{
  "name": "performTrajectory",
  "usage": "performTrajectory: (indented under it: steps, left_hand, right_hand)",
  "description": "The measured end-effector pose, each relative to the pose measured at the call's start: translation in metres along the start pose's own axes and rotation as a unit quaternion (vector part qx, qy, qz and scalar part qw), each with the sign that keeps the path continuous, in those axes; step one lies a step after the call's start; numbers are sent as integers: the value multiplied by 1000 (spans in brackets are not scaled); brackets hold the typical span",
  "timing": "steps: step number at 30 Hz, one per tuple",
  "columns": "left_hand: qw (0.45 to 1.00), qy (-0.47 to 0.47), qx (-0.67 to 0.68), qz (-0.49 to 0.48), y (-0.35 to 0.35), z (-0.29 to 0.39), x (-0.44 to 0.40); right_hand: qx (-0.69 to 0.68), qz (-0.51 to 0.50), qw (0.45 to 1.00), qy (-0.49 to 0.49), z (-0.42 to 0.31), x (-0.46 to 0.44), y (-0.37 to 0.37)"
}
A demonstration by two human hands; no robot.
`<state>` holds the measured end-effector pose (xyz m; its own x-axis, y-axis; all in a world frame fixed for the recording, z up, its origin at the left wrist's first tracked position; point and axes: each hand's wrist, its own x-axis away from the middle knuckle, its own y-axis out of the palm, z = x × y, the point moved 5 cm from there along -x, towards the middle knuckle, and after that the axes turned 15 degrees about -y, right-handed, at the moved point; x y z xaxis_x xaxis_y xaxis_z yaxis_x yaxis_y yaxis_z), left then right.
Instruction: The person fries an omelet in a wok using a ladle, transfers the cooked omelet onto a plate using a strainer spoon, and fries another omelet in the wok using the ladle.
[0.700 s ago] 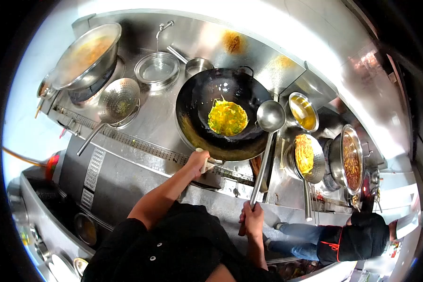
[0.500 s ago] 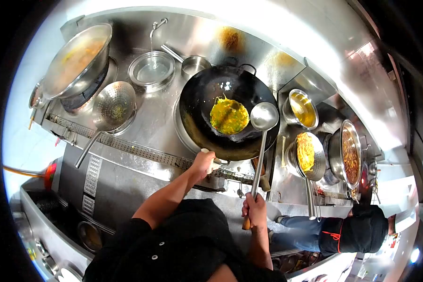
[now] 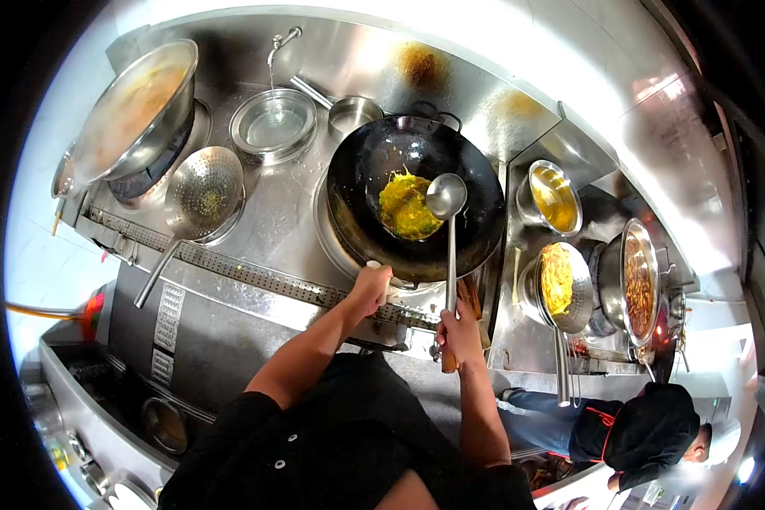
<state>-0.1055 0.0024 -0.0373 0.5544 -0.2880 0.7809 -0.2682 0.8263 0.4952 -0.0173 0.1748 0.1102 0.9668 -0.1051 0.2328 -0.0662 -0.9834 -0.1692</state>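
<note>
A black wok sits on the stove, a yellow-green egg mixture spread near its middle. My left hand is closed around the wok's near handle, with a pale cloth in its grip. Wrapped round the wooden end of a long steel ladle is my right hand. The ladle's bowl hangs over the wok and covers the right edge of the egg.
A steaming bowl, a perforated strainer and a water basin are left. To the right are a bowl of yellow liquid, a strainer with fried food and a pan. A person bends at lower right.
The ladle and my right hand have moved left and up, bringing the bowl from the wok's right side to the egg. The person at lower right has shifted and bent over.
</note>
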Motion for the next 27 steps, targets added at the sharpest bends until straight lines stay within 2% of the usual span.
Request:
performTrajectory:
  steps: [9,12,18,21,23,27]
  left_hand:
    - [999,4,-18,-40,7,-1,9]
    - [1000,22,-8,-6,10,1,19]
    - [999,-6,-38,-16,12,7,31]
    - [1000,13,-24,3,12,8,32]
    - [999,10,-32,-35,5,1,14]
    - [998,22,-39,-34,8,2,18]
  right_hand:
    - [-11,-6,1000,3,0,-24,9]
    - [-19,-11,1000,9,7,-26,12]
    - [6,-39,999,-1,8,-25,34]
    - [-43,-67,996,42,2,-25,42]
    - [-80,-76,991,72,-7,-21,45]
    - [3,-53,998,-28,-1,-25,44]
